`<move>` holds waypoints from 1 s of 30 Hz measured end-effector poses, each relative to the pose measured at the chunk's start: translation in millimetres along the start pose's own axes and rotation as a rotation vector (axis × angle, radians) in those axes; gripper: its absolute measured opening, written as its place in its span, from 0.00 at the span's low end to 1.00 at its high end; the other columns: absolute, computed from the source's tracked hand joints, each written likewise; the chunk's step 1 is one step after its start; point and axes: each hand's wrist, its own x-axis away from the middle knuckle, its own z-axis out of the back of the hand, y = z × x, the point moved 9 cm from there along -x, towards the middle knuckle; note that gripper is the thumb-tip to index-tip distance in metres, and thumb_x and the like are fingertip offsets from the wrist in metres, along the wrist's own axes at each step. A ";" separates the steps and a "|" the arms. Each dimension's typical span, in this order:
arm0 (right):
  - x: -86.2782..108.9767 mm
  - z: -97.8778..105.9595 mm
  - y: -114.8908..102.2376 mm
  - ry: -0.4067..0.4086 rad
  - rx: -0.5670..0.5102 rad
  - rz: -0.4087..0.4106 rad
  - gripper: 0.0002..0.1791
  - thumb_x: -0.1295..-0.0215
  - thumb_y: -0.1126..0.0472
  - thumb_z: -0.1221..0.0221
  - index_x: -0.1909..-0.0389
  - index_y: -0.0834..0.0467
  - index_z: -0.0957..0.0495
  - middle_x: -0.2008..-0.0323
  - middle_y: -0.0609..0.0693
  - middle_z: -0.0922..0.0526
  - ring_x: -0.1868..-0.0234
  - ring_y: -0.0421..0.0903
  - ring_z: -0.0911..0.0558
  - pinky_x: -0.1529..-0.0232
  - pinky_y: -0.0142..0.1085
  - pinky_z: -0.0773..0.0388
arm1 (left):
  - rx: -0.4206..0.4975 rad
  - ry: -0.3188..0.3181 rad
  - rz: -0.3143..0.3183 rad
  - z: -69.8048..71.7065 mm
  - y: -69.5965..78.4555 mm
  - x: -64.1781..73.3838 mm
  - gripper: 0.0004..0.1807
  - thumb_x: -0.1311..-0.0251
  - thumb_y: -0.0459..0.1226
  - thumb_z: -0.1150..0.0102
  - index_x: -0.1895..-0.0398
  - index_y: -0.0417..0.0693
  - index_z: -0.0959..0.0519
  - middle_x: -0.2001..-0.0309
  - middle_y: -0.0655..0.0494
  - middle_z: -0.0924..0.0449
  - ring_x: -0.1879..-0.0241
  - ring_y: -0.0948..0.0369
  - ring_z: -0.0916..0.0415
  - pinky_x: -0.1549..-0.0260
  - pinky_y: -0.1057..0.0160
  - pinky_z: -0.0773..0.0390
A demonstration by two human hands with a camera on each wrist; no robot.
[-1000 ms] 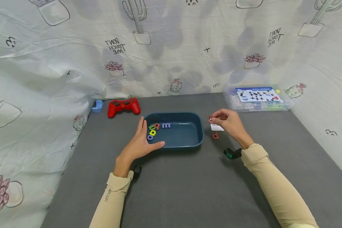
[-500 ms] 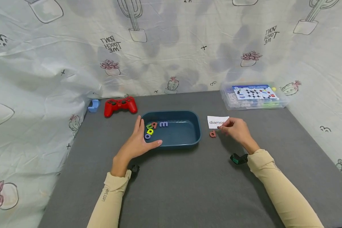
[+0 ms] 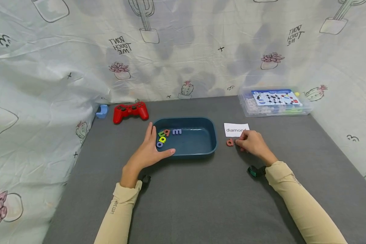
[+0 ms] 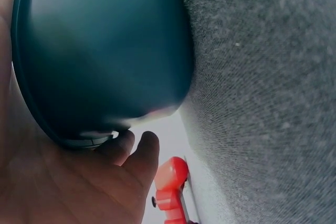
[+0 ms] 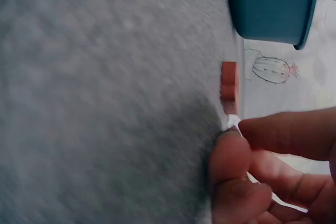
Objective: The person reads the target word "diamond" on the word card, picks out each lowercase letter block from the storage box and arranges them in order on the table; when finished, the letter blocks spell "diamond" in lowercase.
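In the head view my left hand [image 3: 147, 150] rests against the left end of a dark blue tray [image 3: 198, 155], fingers straight along its far left corner, thumb at the near rim. Inside lie a purple m [image 3: 177, 131], an orange letter [image 3: 166, 133], a green letter [image 3: 161, 134], a yellow letter [image 3: 162, 139] and a purple o [image 3: 159, 144]. My right hand [image 3: 253, 144] pinches a small dark reddish piece [image 5: 231, 129] low over the table, mostly hidden by the fingertips. Just left of it lies a reddish-brown letter d [image 3: 229, 142]. A white word card [image 3: 235, 128] reading "diamon…" sits behind, its end partly covered.
A red game controller [image 3: 130, 112] and a blue plastic piece [image 3: 102, 111] lie at the back left. At the back right stands a clear plastic case [image 3: 274, 101] with a molecule picture. A printed cloth [image 3: 201, 47] hangs behind the grey table [image 3: 183, 203].
My right hand has moved from over the card toward me, beside the letter d, uncovering most of the printed word. The left hand stays at the tray.
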 end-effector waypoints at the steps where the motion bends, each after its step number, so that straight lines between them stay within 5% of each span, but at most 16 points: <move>1: 0.1 0.9 0.2 -0.009 -0.003 0.004 0.13 0.29 0.65 0.33 0.74 0.60 0.22 0.82 0.49 0.19 0.82 0.45 0.24 0.79 0.37 0.27 | 0.001 0.000 0.000 -0.2 0.0 -0.2 0.74 0.42 0.70 0.33 0.12 0.44 0.69 0.13 0.54 0.82 0.16 0.42 0.62 0.28 0.32 0.39; 6: -0.5 6.5 2.5 -0.081 -0.022 0.066 0.05 0.28 0.66 0.33 0.59 0.65 0.16 0.69 0.52 0.16 0.70 0.47 0.19 0.69 0.38 0.23 | 0.007 -0.003 0.001 -0.9 -0.6 -1.3 0.74 0.43 0.70 0.32 0.12 0.44 0.69 0.13 0.54 0.82 0.16 0.42 0.61 0.28 0.32 0.39; 12: -4.7 3.7 8.9 -0.218 -0.074 0.129 0.21 0.32 0.69 0.30 0.40 0.67 0.18 0.57 0.57 0.18 0.65 0.47 0.22 0.63 0.37 0.25 | 0.016 -0.007 0.002 1.5 -0.6 -1.0 0.74 0.42 0.69 0.32 0.12 0.44 0.69 0.13 0.54 0.82 0.16 0.41 0.61 0.29 0.32 0.37; 30: -8.7 -2.0 9.4 -0.181 0.001 0.179 0.14 0.34 0.67 0.27 0.49 0.63 0.16 0.62 0.53 0.19 0.65 0.47 0.25 0.62 0.40 0.27 | 0.030 -0.012 -0.004 2.0 0.1 -1.5 0.74 0.42 0.69 0.32 0.12 0.44 0.70 0.13 0.54 0.83 0.16 0.42 0.63 0.28 0.32 0.39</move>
